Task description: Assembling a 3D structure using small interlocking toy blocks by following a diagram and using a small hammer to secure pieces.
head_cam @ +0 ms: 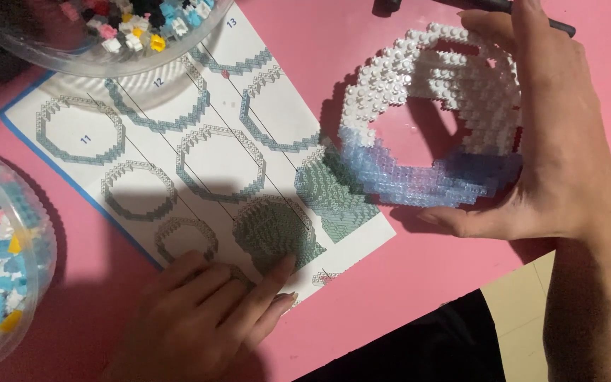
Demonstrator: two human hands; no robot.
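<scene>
My right hand [560, 148] grips a hollow ring-shaped model of tiny building bricks [429, 106], white on top and pale blue along the bottom, held tilted just above the pink table [419, 276]. My left hand [206, 318] rests flat on the lower edge of a printed instruction sheet [199, 141], its fingers pointing at a drawing of a greenish dome. The sheet shows several ring-shaped layers drawn in steps.
A clear bowl [107, 42] of mixed small bricks sits at the top left, partly over the sheet. A second clear tub [5, 255] of blue, white and yellow bricks stands at the left edge. A dark pen-like object [503, 7] lies at the top right. The table edge runs along the lower right.
</scene>
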